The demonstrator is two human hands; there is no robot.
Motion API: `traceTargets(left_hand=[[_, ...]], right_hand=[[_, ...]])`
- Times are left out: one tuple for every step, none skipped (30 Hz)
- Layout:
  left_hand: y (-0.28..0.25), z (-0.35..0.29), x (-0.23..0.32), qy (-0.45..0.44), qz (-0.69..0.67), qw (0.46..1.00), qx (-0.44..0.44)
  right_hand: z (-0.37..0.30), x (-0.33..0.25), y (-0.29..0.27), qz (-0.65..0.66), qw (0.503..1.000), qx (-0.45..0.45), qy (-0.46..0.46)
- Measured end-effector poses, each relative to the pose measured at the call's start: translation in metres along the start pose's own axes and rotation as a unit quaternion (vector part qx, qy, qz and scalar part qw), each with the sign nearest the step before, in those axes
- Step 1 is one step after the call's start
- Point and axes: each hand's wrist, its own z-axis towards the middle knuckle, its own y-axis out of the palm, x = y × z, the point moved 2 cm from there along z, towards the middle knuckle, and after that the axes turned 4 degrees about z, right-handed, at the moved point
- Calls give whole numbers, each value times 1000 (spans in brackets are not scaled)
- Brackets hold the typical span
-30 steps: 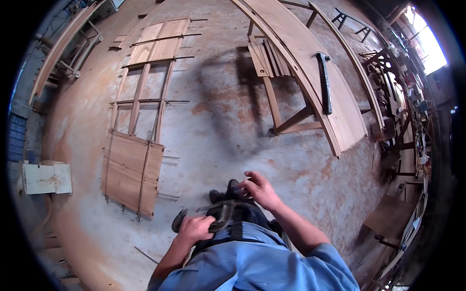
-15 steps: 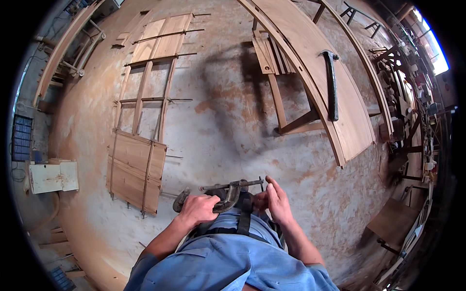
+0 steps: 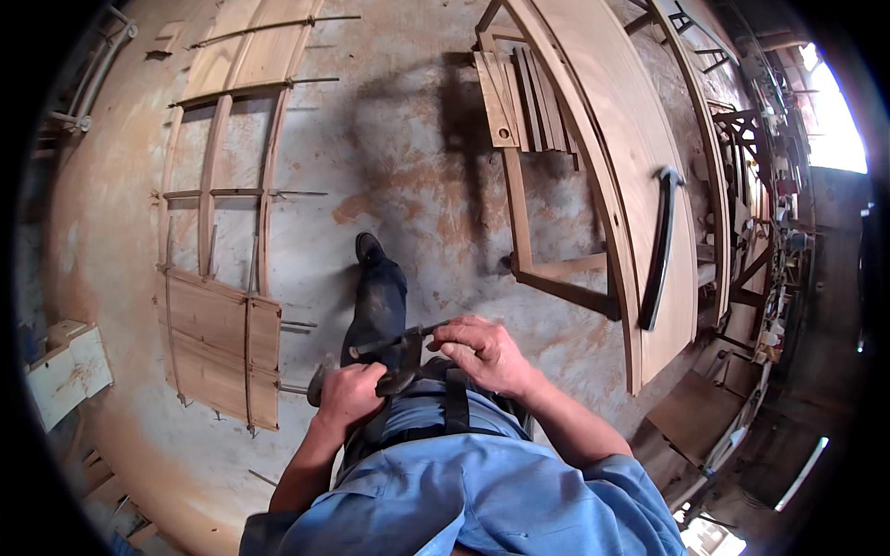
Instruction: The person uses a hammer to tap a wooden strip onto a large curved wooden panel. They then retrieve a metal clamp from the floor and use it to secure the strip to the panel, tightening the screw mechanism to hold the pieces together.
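Note:
In front of my waist I hold a dark metal G-clamp [image 3: 408, 356]. My left hand [image 3: 351, 397] is closed round its curved frame. My right hand [image 3: 489, 354] has its fingers curled on the screw end of the clamp, and they hide the screw's handle. To the right, a hammer [image 3: 659, 255] with a dark handle lies on a long wooden panel [image 3: 612, 120], apart from both hands.
My leg [image 3: 378, 295] is stretched forward on the stained floor [image 3: 436, 250]. A wooden frame with panels [image 3: 222, 348] and several bar clamps lies on the left. At the right, a wooden stand [image 3: 516, 204] is under the long panel, beside slats [image 3: 542, 102]. A white box [image 3: 69, 375] stands far left.
My right hand has moved left and closed on the screw end of the clamp. One leg has come forward. The view has shifted, and the workbench side appears nearer.

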Motion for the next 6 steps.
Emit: traceTargets(left_hand=[[-16,22,-12,-11,0,1000,-4],[-28,37,-24,-21,9,1000,1],[-42,50,-37,-16,26,1000,5],[-54,66,-52,-41,15,999,15],[-70,80,-61,-63,2,998,16],[-82,96,-70,-62,0,998,12]], right_hand=[[21,0,0,-25,1000,-15,4],[43,0,-3,-55,998,-32,-9],[67,-1,-4,-81,996,-45,-18],[94,-2,-6,-97,991,-69,-69],[116,-2,-7,-101,988,-99,-68],[138,-2,-9,-104,984,-129,-66]])
